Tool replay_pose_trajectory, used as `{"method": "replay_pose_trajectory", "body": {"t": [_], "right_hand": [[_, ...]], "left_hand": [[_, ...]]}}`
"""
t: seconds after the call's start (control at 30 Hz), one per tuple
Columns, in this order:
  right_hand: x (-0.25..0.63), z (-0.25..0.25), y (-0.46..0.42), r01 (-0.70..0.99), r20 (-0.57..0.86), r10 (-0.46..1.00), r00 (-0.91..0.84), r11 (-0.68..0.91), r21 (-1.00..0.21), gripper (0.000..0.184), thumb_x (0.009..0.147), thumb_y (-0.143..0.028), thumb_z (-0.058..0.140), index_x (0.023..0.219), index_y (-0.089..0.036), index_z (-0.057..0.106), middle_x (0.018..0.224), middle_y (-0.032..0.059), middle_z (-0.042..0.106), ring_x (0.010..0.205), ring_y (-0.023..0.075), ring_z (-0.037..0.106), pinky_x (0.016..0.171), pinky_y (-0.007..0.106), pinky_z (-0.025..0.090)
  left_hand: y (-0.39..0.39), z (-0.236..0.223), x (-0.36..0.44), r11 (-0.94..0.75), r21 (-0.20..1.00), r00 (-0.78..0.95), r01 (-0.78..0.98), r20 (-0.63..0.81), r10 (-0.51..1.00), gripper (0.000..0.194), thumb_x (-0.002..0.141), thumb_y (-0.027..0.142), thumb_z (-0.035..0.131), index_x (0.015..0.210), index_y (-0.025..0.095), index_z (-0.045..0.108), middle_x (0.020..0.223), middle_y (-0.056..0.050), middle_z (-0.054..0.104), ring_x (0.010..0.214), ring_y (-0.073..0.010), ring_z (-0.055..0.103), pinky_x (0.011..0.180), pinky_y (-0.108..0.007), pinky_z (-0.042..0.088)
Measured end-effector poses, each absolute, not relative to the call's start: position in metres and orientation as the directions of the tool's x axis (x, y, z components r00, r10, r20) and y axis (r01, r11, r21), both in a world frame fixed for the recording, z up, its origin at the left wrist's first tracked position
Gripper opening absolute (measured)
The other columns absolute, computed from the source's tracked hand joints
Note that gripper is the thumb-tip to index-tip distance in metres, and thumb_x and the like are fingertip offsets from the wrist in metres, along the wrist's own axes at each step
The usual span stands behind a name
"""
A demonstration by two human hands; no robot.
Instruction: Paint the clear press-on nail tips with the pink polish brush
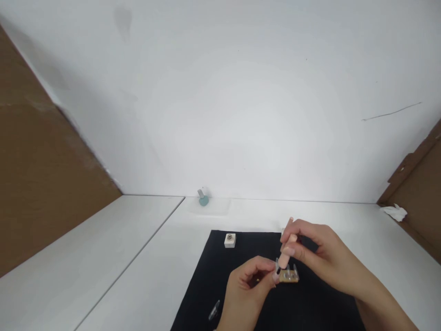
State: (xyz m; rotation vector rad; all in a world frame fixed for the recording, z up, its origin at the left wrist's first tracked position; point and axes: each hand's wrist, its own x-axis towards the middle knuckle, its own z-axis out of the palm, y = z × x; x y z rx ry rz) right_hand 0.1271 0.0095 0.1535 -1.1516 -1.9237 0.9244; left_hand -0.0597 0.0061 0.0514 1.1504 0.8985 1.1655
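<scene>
My left hand (248, 285) is closed in a pinch on a small tan holder (288, 275) with clear nail tips standing on it, held just above a black mat (241, 285). My right hand (315, 255) is closed around a pale pink nail-polish brush cap (285, 253), its tip pointing down at the holder. Both hands are over the mat's middle.
A small white square block (229, 240) sits at the mat's far left corner. A teal nail polish bottle (203, 198) stands by the back wall. A clear nail tip (213, 311) lies on the mat near left. A crumpled white tissue (394, 212) lies far right. Brown boards flank both sides.
</scene>
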Motion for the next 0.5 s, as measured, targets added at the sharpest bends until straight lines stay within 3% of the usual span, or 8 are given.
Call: {"method": "replay_pose_trajectory", "body": {"t": [0.27, 0.5], "right_hand": [[0.1281, 0.1489, 0.0149, 0.541, 0.262, 0.948, -0.179, 0.317, -0.779, 0.017, 0.105, -0.037, 0.055, 0.094, -0.026, 0.062, 0.083, -0.0015, 0.077, 0.078, 0.0178, 0.064, 0.068, 0.028, 0.046], [0.1274, 0.1528, 0.0115, 0.475, 0.209, 0.913, -0.349, 0.365, -0.8, 0.015, 0.105, -0.033, 0.056, 0.093, -0.026, 0.061, 0.082, -0.0037, 0.076, 0.076, 0.0153, 0.066, 0.075, 0.027, 0.048]], "left_hand": [[0.0038, 0.0505, -0.063, -0.149, 0.986, 0.232, -0.079, 0.163, 0.959, 0.009, 0.084, 0.024, 0.079, 0.075, 0.022, 0.08, 0.083, -0.004, 0.081, 0.079, -0.0215, 0.073, 0.073, -0.025, 0.056], [0.0055, 0.0516, -0.062, -0.117, 0.989, 0.227, -0.09, 0.134, 0.965, 0.01, 0.081, 0.023, 0.08, 0.072, 0.022, 0.079, 0.078, -0.002, 0.079, 0.075, -0.0198, 0.07, 0.071, -0.024, 0.054]]}}
